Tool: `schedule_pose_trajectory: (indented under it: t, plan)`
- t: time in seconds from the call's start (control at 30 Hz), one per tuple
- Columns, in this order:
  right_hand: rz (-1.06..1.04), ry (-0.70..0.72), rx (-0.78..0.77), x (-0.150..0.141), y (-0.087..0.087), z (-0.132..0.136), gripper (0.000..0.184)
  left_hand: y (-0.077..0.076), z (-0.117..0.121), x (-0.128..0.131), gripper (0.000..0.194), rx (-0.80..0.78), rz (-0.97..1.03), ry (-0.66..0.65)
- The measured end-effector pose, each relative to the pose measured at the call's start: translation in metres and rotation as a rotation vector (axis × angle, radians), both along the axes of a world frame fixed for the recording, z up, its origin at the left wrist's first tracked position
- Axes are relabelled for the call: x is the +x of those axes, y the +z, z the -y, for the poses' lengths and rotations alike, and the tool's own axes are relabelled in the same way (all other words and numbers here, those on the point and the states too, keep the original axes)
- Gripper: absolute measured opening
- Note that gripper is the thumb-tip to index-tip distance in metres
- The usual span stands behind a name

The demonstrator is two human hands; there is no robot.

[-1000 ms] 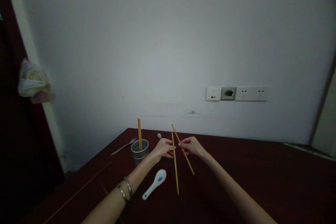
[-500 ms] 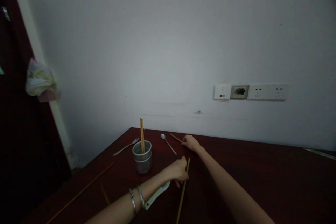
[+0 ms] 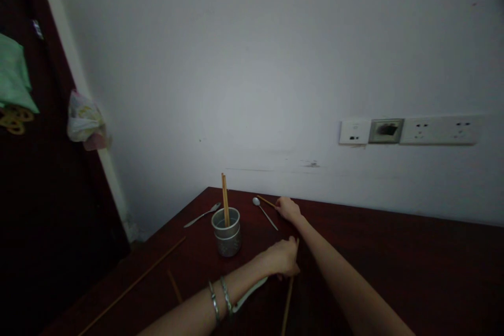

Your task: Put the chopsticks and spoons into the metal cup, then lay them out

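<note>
My left hand [image 3: 285, 257], with two silver bangles on the wrist, is closed around a wooden chopstick [image 3: 288, 305] slanting toward the near edge of view. Farther back, near the wall, my right hand [image 3: 288, 208] pinches the near end of another chopstick [image 3: 266, 201] lying on the table. A long-handled metal spoon [image 3: 268, 216] lies just left of that hand. A grey metal cup [image 3: 227, 244] stands farther left and holds upright chopsticks [image 3: 225, 194]. Under my left forearm, a pale spoon-like utensil [image 3: 250, 295] is partly hidden.
Left of the cup lies a metal fork or spoon [image 3: 202, 215]. One long chopstick [image 3: 134, 284] lies near the table's left side, and another stick [image 3: 174, 286] is partly behind my forearm. The wall [image 3: 252, 89] with sockets [image 3: 437, 130] borders the dark red table [image 3: 413, 252].
The view has turned left, so everything appears farther right. My left hand now covers more of its chopstick's upper end. My right hand stays at the far chopstick.
</note>
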State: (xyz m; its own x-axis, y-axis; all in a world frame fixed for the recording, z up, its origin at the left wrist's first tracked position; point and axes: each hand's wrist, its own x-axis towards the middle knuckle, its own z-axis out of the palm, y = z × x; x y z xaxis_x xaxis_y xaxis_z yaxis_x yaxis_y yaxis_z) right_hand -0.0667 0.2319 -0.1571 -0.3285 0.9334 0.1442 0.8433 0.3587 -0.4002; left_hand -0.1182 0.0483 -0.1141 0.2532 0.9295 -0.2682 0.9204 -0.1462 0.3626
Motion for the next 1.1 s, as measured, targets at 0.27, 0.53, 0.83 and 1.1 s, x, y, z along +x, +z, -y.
schedule_pose_trajectory:
  t: [0.27,0.53,0.83,1.1]
  plan:
    - [-0.033,0.055,0.024,0.024,0.011,0.009,0.026,0.04,0.005,-0.02,0.026,0.579,0.056,0.081]
    - [-0.15,0.213,0.079,0.066,0.025,0.017,0.034,0.105,-0.009,-0.146,0.023,1.391,0.31,0.308]
    - [-0.361,0.379,-0.04,0.066,0.044,0.071,0.033,0.044,-0.035,-0.204,0.044,0.415,1.212,0.497]
    - [-0.49,0.491,-0.242,0.058,0.041,0.106,0.03,0.035,-0.029,-0.195,0.038,0.268,1.181,0.41]
